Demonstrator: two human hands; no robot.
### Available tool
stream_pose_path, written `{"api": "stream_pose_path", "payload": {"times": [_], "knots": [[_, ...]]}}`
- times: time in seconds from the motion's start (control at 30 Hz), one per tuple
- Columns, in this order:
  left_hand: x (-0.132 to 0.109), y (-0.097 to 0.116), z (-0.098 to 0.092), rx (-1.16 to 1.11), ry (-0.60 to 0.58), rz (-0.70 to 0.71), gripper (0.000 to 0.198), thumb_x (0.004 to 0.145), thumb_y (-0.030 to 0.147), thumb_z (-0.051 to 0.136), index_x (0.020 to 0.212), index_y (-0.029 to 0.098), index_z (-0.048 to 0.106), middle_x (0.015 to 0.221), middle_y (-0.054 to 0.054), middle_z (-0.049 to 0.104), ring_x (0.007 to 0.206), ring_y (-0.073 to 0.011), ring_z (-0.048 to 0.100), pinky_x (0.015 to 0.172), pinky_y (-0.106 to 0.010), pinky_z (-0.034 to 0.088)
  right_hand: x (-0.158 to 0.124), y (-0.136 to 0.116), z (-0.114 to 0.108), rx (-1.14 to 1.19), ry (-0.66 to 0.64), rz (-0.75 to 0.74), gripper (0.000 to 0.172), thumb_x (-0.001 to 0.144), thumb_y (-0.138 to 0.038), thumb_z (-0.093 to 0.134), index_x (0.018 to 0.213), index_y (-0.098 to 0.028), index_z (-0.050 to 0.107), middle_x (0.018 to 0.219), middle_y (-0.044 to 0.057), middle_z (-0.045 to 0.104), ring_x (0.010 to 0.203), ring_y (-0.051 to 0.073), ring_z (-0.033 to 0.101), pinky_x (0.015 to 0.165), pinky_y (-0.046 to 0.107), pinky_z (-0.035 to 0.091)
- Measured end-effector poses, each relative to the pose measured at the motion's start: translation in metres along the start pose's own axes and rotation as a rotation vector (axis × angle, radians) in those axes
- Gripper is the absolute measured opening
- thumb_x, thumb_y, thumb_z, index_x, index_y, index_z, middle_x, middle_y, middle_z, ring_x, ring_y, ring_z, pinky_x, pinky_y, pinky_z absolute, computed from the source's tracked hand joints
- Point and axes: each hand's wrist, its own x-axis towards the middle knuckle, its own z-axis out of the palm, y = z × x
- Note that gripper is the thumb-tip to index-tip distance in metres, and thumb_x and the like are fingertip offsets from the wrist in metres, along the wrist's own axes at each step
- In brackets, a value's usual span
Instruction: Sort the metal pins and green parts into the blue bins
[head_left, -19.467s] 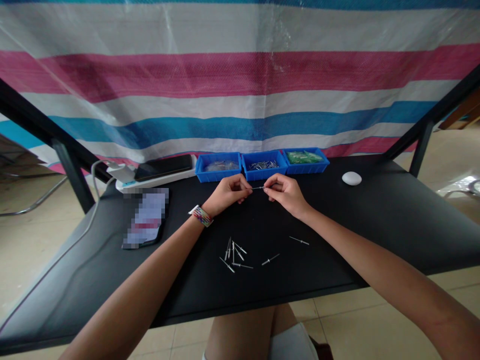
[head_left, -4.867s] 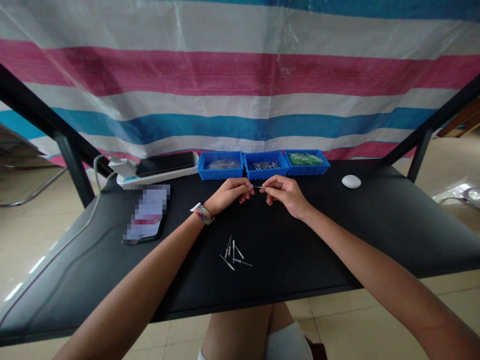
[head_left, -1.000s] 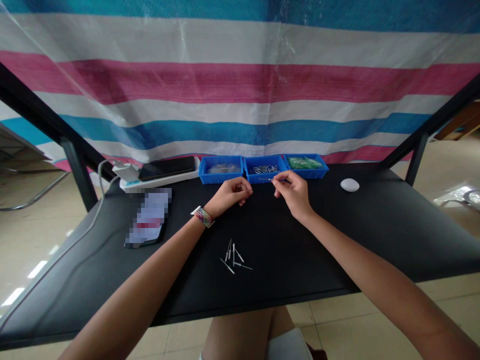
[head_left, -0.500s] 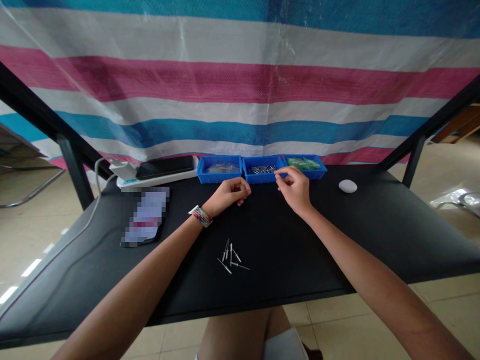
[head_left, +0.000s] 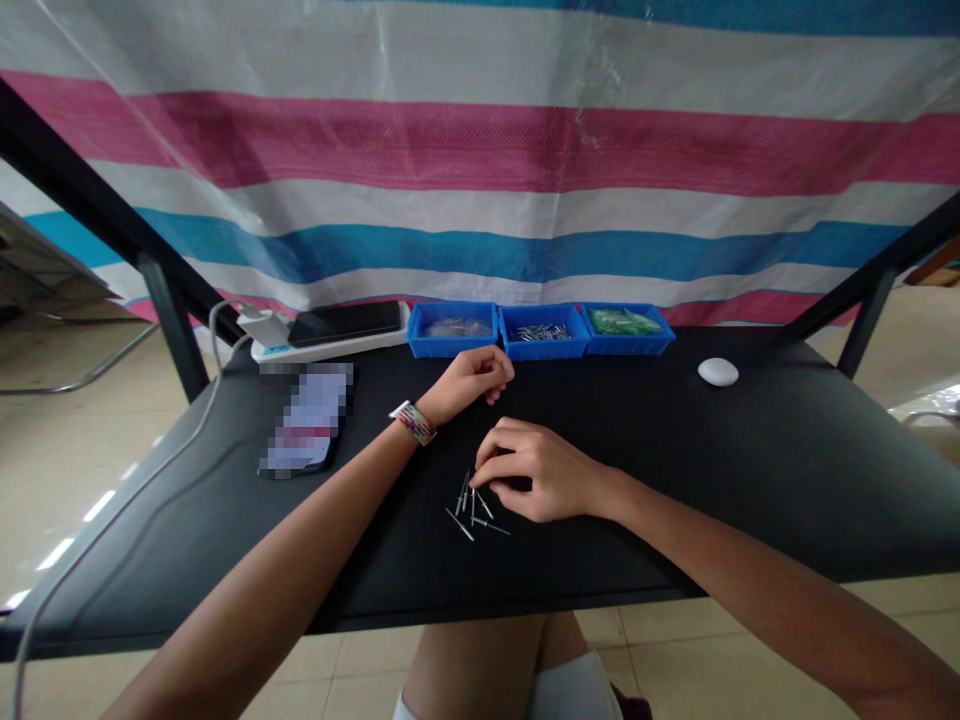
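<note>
Several silver pop rivets (head_left: 466,508) lie in a small loose pile on the black table. My right hand (head_left: 532,468) hovers over that pile, thumb and fingers drawn together in a pinch with the tips at its upper edge. What the fingertips hold, if anything, is too small to make out. Further back, my left hand (head_left: 471,380), with a woven band at the wrist, rests loosely curled on the table, and nothing shows in it. Just behind it stands a blue bin of rivets (head_left: 543,334), between a bin of clear items (head_left: 454,329) and one of green items (head_left: 624,322).
On the left lie a phone (head_left: 309,420) and a white power strip (head_left: 330,347) carrying a dark phone (head_left: 345,323). A white cable (head_left: 214,390) hangs off the left side. A white oval object (head_left: 718,372) sits at right. A striped sheet (head_left: 480,150) closes the back.
My right hand has come from the rivet bin toward me, down to the rivet pile. My left hand stays near the bins. The whole view has shifted slightly.
</note>
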Motion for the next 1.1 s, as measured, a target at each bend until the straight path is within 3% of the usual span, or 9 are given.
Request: {"api": "stream_pose_path", "payload": {"times": [0.13,0.3,0.47,0.7,0.87,1.1], "knots": [[0.000,0.001,0.000,0.009,-0.010,0.006,0.017,0.090,0.029,0.072,0.091,0.014,0.065,0.073,0.000,0.061,0.059,-0.0091,0.059,0.054,-0.020,0.050,0.001,0.000,0.002,-0.071,-0.030,-0.005,0.021,0.095,-0.009,0.067,0.107,-0.022,0.078,0.105,0.007,0.072,0.097,0.023,0.063,0.090,0.040,0.055],[0.000,0.001,0.000,0.013,-0.010,0.004,0.014,0.090,0.027,0.071,0.090,0.015,0.065,0.074,0.001,0.060,0.059,-0.0089,0.059,0.054,-0.019,0.050,0.000,0.005,0.001,-0.111,-0.030,0.034,0.011,0.097,-0.012,0.068,0.096,-0.021,0.075,0.101,0.007,0.070,0.093,0.022,0.063,0.090,0.040,0.054],[0.000,0.000,0.000,0.011,-0.011,-0.002,0.019,0.089,0.031,0.075,0.090,0.015,0.065,0.073,0.001,0.060,0.059,-0.0090,0.058,0.055,-0.020,0.050,-0.001,0.011,-0.002,-0.057,0.019,0.073,0.015,0.093,-0.007,0.066,0.093,-0.021,0.070,0.099,0.005,0.070,0.093,0.022,0.063,0.092,0.039,0.054],[-0.001,0.003,-0.001,-0.022,-0.025,-0.030,0.032,0.091,0.046,0.073,0.091,0.015,0.067,0.073,-0.001,0.063,0.060,-0.0111,0.060,0.056,-0.022,0.051,-0.002,0.028,-0.018,0.068,0.319,0.324,0.012,0.088,-0.011,0.064,0.086,-0.023,0.065,0.088,0.002,0.064,0.076,0.018,0.064,0.072,0.031,0.054],[-0.001,0.004,-0.001,0.021,-0.059,-0.060,0.043,0.092,0.056,0.068,0.079,0.014,0.067,0.067,-0.002,0.063,0.059,-0.0122,0.060,0.057,-0.023,0.050,-0.007,0.051,-0.027,0.093,0.562,0.501,0.005,0.085,-0.020,0.068,0.084,-0.023,0.064,0.080,0.000,0.064,0.067,0.017,0.062,0.062,0.031,0.049],[-0.001,0.003,0.000,0.061,-0.057,-0.060,0.032,0.089,0.045,0.072,0.078,0.015,0.066,0.067,-0.001,0.061,0.058,-0.0113,0.058,0.055,-0.022,0.048,-0.008,0.057,-0.029,0.188,0.636,0.580,0.010,0.084,-0.029,0.072,0.085,-0.024,0.064,0.070,-0.001,0.062,0.061,0.017,0.059,0.056,0.030,0.044]]}}
